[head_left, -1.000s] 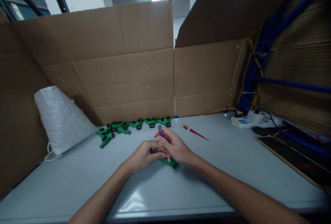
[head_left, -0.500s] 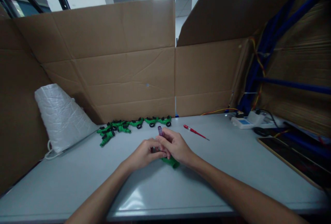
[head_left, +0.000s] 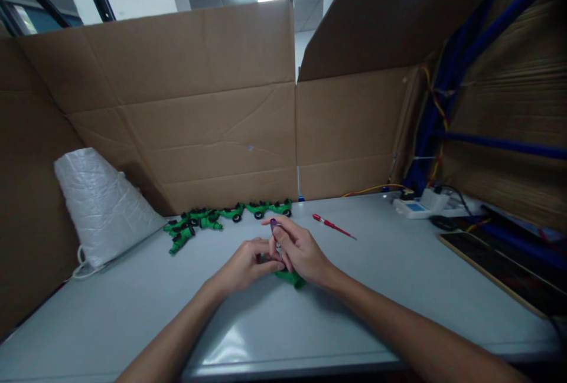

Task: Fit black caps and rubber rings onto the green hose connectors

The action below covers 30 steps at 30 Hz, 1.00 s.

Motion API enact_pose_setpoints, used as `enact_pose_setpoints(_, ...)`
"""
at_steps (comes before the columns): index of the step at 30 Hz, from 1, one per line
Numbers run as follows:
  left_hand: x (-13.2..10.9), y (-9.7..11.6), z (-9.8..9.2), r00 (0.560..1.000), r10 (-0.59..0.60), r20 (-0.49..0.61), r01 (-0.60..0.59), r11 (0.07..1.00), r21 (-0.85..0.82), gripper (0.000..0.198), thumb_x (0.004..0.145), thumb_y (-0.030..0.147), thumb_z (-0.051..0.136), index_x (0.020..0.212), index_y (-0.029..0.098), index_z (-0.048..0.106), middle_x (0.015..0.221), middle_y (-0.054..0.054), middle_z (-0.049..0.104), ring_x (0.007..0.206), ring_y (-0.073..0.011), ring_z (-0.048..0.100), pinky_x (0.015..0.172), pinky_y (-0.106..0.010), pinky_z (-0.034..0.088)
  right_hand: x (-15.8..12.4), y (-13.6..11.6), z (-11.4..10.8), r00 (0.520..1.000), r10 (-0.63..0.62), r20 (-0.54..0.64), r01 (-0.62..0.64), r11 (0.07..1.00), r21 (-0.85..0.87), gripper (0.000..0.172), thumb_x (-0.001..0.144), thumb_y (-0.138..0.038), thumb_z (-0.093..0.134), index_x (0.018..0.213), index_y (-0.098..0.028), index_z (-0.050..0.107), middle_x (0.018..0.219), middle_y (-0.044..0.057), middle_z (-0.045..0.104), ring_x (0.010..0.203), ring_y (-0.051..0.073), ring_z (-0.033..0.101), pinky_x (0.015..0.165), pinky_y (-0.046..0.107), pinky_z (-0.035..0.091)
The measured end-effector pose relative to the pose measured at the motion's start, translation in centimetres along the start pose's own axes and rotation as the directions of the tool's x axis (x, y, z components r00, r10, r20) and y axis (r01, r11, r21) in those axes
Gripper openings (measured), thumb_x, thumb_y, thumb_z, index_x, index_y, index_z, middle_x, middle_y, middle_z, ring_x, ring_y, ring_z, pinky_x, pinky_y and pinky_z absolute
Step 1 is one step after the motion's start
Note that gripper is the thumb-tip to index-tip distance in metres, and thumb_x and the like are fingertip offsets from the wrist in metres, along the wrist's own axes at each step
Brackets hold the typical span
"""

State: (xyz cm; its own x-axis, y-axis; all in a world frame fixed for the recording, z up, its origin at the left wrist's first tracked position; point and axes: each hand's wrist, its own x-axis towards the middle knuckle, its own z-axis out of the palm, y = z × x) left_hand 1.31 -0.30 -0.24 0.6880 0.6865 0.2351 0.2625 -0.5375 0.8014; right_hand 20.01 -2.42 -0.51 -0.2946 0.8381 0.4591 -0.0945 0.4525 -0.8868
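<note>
Just right of the table's middle, my right hand (head_left: 303, 248) is closed around a small screwdriver (head_left: 273, 223) with a purple handle. The tool stands almost upright, its shaft running down between my hands; the tip is hidden. A green toy part (head_left: 290, 278) lies below my fingers, its near end showing and the rest covered. Beside it, my left hand (head_left: 250, 262) is closed with thumb and fingers on the toy's far-left side, steadying it. Farther back, several green toy vehicles (head_left: 233, 213) with black wheels form a row.
A red screwdriver (head_left: 332, 225) lies on the grey-white table (head_left: 354, 324) to the right of my hands. A white wrapped bundle (head_left: 104, 206) leans at the left. Cardboard walls (head_left: 212, 123) surround the back. At the right are a power strip (head_left: 416, 208) and a dark flat panel (head_left: 491, 271).
My right fingers have shifted on the screwdriver, with one finger now stretched out past the handle's top and more of the shaft showing. The left hand stays on the toy. The view moved slightly.
</note>
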Motion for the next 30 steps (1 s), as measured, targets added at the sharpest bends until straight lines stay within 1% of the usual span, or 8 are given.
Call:
enact_pose_setpoints(5, -0.1, -0.4, 0.0, 1.0, 0.009, 0.006, -0.009, 1.0, 0.003, 0.022, 0.094, 0.037, 0.075, 0.095, 0.016, 0.082, 0.102, -0.008, 0.078, 0.098, -0.0214, 0.069, 0.091, -0.029, 0.051, 0.2, 0.1, 0.1, 0.999, -0.018, -0.037, 0.019, 0.999, 0.029, 0.035, 0.105, -0.057, 0.053, 0.11, -0.023, 0.061, 0.088, 0.0, 0.069, 0.044, 0.006, 0.047, 0.04, 0.019, 0.036)
enact_pose_setpoints(10, -0.1, 0.0, -0.1, 1.0, -0.006, 0.005, 0.006, 1.0, -0.001, 0.022, 0.094, 0.037, 0.075, 0.093, 0.016, 0.081, 0.099, -0.008, 0.077, 0.094, -0.0204, 0.068, 0.086, -0.028, 0.051, 0.5, 0.4, 0.2, 0.999, -0.012, -0.051, 0.013, 0.999, 0.032, 0.033, 0.103, -0.055, 0.058, 0.104, -0.022, 0.06, 0.091, 0.001, 0.07, 0.046, 0.007, 0.051, 0.041, 0.02, 0.041)
enact_pose_setpoints(12, -0.1, 0.0, 0.0, 0.999, -0.035, 0.01, 0.035, 0.999, -0.021, 0.023, 0.094, 0.037, 0.075, 0.093, 0.015, 0.08, 0.094, -0.007, 0.076, 0.087, -0.0189, 0.067, 0.082, -0.027, 0.051, 0.5, 0.4, 0.2, 0.998, -0.013, -0.055, 0.015, 0.999, 0.044, 0.033, 0.102, -0.055, 0.059, 0.102, -0.022, 0.059, 0.086, 0.0, 0.07, 0.045, 0.007, 0.05, 0.041, 0.02, 0.04)
enact_pose_setpoints(15, -0.1, -0.3, 0.2, 0.998, -0.063, 0.008, 0.064, 0.997, -0.052, 0.024, 0.093, 0.037, 0.075, 0.094, 0.014, 0.079, 0.087, -0.006, 0.074, 0.079, -0.0166, 0.064, 0.077, -0.026, 0.05, 0.4, 0.3, 0.3, 0.999, -0.012, -0.046, 0.016, 0.997, 0.076, 0.031, 0.102, -0.053, 0.061, 0.098, -0.023, 0.059, 0.068, -0.005, 0.061, 0.041, 0.008, 0.046, 0.039, 0.019, 0.037)
enact_pose_setpoints(17, 0.0, -0.6, 0.3, 0.998, -0.064, 0.001, 0.064, 0.996, -0.062, 0.024, 0.092, 0.037, 0.076, 0.093, 0.013, 0.078, 0.086, -0.005, 0.073, 0.077, -0.0156, 0.062, 0.075, -0.025, 0.049, 0.4, 0.3, 0.3, 0.999, -0.005, -0.05, 0.009, 0.997, 0.081, 0.03, 0.101, -0.053, 0.062, 0.097, -0.023, 0.057, 0.063, -0.007, 0.058, 0.04, 0.008, 0.046, 0.039, 0.019, 0.036)
enact_pose_setpoints(21, 0.0, -1.1, 0.4, 0.998, -0.065, -0.025, 0.064, 0.997, -0.03, 0.023, 0.093, 0.036, 0.073, 0.093, 0.013, 0.075, 0.088, -0.005, 0.072, 0.079, -0.0159, 0.061, 0.074, -0.025, 0.048, 0.7, 0.1, 0.4, 0.996, 0.007, -0.092, -0.001, 0.998, 0.064, 0.031, 0.098, -0.054, 0.064, 0.097, -0.024, 0.054, 0.078, -0.003, 0.069, 0.043, 0.009, 0.051, 0.04, 0.02, 0.041)
enact_pose_setpoints(25, 0.1, -1.6, 0.4, 0.997, -0.077, -0.009, 0.077, 0.997, 0.005, 0.023, 0.095, 0.036, 0.071, 0.092, 0.013, 0.075, 0.087, -0.005, 0.071, 0.079, -0.0158, 0.06, 0.073, -0.025, 0.048, 0.8, 0.0, 0.3, 0.993, -0.018, -0.119, 0.026, 0.997, 0.069, 0.032, 0.097, -0.052, 0.066, 0.094, -0.024, 0.051, 0.074, -0.005, 0.067, 0.045, 0.009, 0.052, 0.044, 0.021, 0.043)
enact_pose_setpoints(30, 0.2, -1.9, 0.4, 0.996, -0.083, -0.022, 0.084, 0.996, 0.034, 0.026, 0.095, 0.039, 0.072, 0.088, 0.013, 0.074, 0.08, -0.002, 0.067, 0.072, -0.0138, 0.055, 0.067, -0.023, 0.044, 0.7, 0.1, 0.4, 0.987, 0.003, -0.163, 0.001, 1.0, 0.024, 0.03, 0.096, -0.05, 0.067, 0.094, -0.025, 0.05, 0.072, -0.004, 0.067, 0.049, 0.011, 0.057, 0.045, 0.021, 0.043)
